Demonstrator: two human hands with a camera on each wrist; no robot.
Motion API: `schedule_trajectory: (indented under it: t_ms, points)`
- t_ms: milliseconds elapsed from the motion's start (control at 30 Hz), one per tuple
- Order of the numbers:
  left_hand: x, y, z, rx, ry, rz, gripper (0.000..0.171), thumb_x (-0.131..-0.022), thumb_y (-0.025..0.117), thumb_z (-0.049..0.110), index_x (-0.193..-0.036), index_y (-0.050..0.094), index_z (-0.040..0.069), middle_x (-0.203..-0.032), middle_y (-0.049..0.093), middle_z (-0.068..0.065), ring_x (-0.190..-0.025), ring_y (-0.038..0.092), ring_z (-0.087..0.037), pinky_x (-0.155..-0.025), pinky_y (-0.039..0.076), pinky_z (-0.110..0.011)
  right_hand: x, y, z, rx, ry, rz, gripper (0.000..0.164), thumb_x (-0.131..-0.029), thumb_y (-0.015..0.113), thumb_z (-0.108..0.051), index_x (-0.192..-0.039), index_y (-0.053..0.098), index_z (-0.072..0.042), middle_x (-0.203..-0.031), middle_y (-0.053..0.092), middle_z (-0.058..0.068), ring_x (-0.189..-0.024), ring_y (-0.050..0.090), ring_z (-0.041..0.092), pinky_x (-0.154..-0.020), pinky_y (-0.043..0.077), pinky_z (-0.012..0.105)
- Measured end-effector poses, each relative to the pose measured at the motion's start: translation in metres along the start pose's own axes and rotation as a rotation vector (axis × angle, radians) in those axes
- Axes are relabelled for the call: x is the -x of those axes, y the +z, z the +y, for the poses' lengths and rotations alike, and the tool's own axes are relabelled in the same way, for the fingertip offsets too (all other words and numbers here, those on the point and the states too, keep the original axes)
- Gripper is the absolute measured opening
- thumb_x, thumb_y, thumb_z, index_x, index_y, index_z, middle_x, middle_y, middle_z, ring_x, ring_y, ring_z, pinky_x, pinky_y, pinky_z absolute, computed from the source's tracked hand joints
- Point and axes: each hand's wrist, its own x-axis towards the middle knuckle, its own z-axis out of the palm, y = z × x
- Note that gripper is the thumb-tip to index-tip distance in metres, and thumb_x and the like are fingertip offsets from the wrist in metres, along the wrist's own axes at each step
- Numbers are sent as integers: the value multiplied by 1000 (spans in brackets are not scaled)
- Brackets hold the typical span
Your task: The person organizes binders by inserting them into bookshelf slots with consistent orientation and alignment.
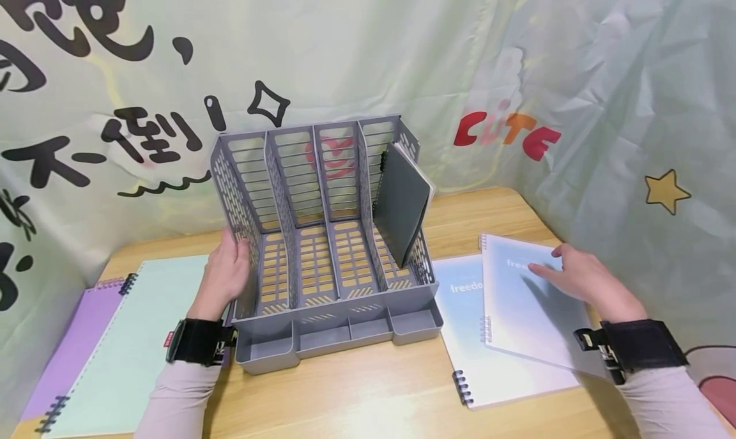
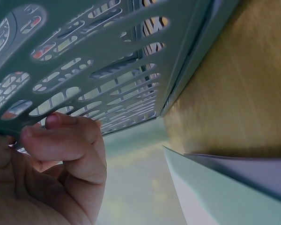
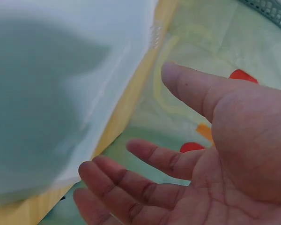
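Note:
My left hand (image 1: 227, 268) grips the left side wall of a grey desktop file rack (image 1: 339, 306). In the left wrist view its fingers (image 2: 68, 140) curl at the edge of the slotted panel. A dark-covered spiral notebook (image 1: 400, 202) leans upright in the rack's rightmost slot. Over the right end of the table, my right hand (image 1: 586, 279) hovers above a pale blue spiral notebook (image 1: 531, 311), its fingers spread and holding nothing. That notebook overlaps a second, similar blue notebook (image 1: 466, 324) lying beneath it.
At the left lie a mint green spiral notebook (image 1: 126, 343) and a purple notebook (image 1: 75, 343) partly under it. The rack's front edge has small open trays (image 1: 322, 346). A printed cloth (image 1: 356, 49) hangs behind the wooden table (image 1: 345, 400) and along its sides.

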Motion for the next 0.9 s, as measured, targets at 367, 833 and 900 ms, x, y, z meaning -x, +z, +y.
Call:
schedule_trajectory:
  t_ms: [367, 833, 900]
  points:
    - [-1, 2, 2, 9, 2, -5, 44, -106, 26, 23, -142, 26, -2, -130, 46, -34, -111, 47, -52, -83, 41, -63, 5, 0, 25, 10, 68, -83, 110, -83, 54, -69, -131, 24, 26, -118, 35, 46, -96, 45, 50, -79, 42, 63]
    - [-2, 5, 7, 5, 5, -5, 42, -106, 26, 23, -141, 27, -2, -128, 48, -34, -107, 51, -51, -77, 45, -61, 7, 0, 42, 17, 112, -149, 121, -81, 50, -74, -131, 11, 29, -117, 27, 50, -98, 41, 56, -78, 42, 63]
    - [-2, 5, 7, 0, 8, -3, 42, -106, 25, 22, -141, 27, -2, -128, 48, -34, -107, 51, -51, -77, 45, -61, 7, -1, 43, 19, 121, -159, 121, -81, 50, -75, -130, 12, 28, -116, 29, 49, -97, 41, 55, -77, 43, 63]
